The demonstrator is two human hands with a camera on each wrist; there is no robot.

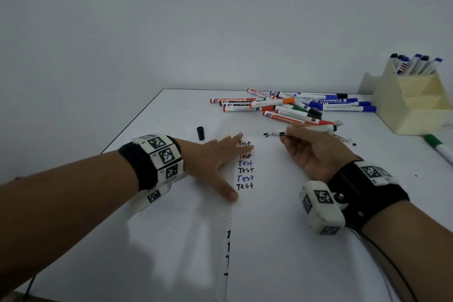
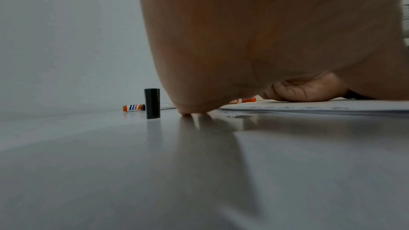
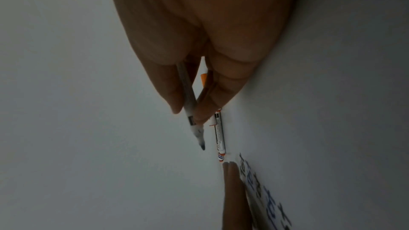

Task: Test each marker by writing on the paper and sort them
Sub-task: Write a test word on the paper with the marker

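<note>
On the white tabletop (image 1: 171, 110): left hand (image 1: 215, 154) flat, pinning paper (image 1: 282, 203); right hand (image 1: 316, 152) pinches uncapped marker (image 1: 304, 130), tip above paper. Black cylindrical cap (image 1: 200, 133) upright nearby; marker pile (image 1: 294, 105) behind; cream holder (image 1: 414, 103) right.

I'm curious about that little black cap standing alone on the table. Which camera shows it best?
The left wrist view: the black cap stands upright, close and sharp, beside the left hand. The head view shows it small, beyond the fingers. The right wrist view doesn't show it, only the right hand holding the uncapped marker.
</note>
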